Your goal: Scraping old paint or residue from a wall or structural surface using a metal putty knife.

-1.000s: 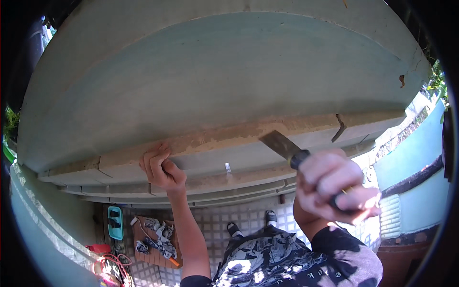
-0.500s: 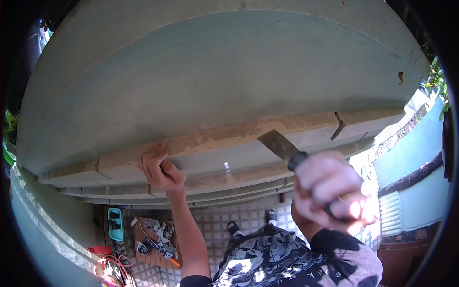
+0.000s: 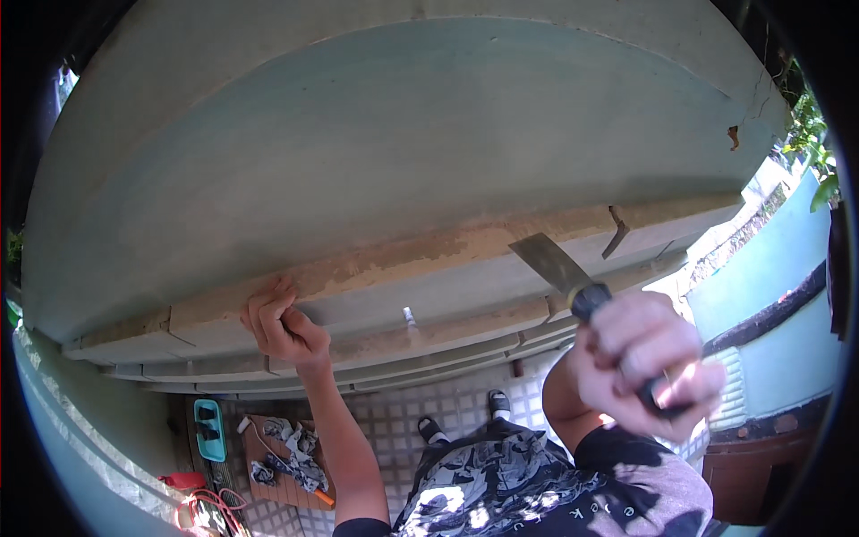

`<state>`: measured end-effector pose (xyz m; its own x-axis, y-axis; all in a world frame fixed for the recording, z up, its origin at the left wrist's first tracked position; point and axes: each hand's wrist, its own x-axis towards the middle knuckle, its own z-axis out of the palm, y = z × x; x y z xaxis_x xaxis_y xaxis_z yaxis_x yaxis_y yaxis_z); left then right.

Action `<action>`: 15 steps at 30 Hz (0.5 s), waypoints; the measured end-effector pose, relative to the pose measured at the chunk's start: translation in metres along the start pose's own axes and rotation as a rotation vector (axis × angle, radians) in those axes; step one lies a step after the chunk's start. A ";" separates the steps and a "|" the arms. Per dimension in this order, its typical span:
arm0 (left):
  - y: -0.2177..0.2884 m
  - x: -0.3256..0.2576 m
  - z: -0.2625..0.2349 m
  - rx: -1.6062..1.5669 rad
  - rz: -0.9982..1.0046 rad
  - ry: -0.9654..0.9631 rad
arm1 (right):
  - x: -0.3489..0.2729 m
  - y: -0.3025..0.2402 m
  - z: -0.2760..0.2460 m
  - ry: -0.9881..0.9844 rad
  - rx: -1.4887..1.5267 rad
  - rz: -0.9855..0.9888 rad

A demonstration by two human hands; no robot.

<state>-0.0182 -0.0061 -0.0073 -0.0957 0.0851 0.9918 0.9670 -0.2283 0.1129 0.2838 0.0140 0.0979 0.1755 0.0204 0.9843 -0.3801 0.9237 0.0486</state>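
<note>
My right hand (image 3: 649,362) is wrapped round the dark handle of a putty knife (image 3: 553,264). The broad metal blade points up and left, its tip close to the front edge of a tan ledge (image 3: 429,255); whether it touches I cannot tell. Patchy, flaked coating shows along the ledge, with paler and browner areas to the left of the blade. Over the same edge, further left, the fingers of my left hand (image 3: 284,324) are curled and pressed on it. Nothing loose shows in that hand.
A greenish wall (image 3: 403,125) rises behind the ledge, and more ledges step down below it. On the tiled floor lie a brown board (image 3: 268,488) with crumpled cloth and an orange-handled tool, a turquoise tray (image 3: 211,449), and a red hose (image 3: 215,503).
My right hand and the putty knife have moved to the right along the ledge. My left hand keeps its place on the edge, and the whole view has shifted slightly.
</note>
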 end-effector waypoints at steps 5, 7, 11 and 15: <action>0.001 0.000 0.003 -0.019 0.023 0.020 | -0.001 0.006 -0.011 0.094 -0.008 0.042; 0.000 -0.001 0.003 -0.021 0.012 0.015 | -0.002 0.000 -0.005 0.198 -0.015 -0.059; -0.001 -0.002 0.002 -0.010 0.023 0.034 | -0.003 0.013 -0.014 0.120 -0.157 0.166; -0.001 0.000 0.004 -0.002 0.039 0.047 | 0.002 0.004 -0.016 0.136 -0.081 0.053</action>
<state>-0.0179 -0.0019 -0.0080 -0.0690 0.0301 0.9972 0.9697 -0.2328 0.0742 0.2969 0.0243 0.0969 0.2811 0.1163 0.9526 -0.3184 0.9477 -0.0218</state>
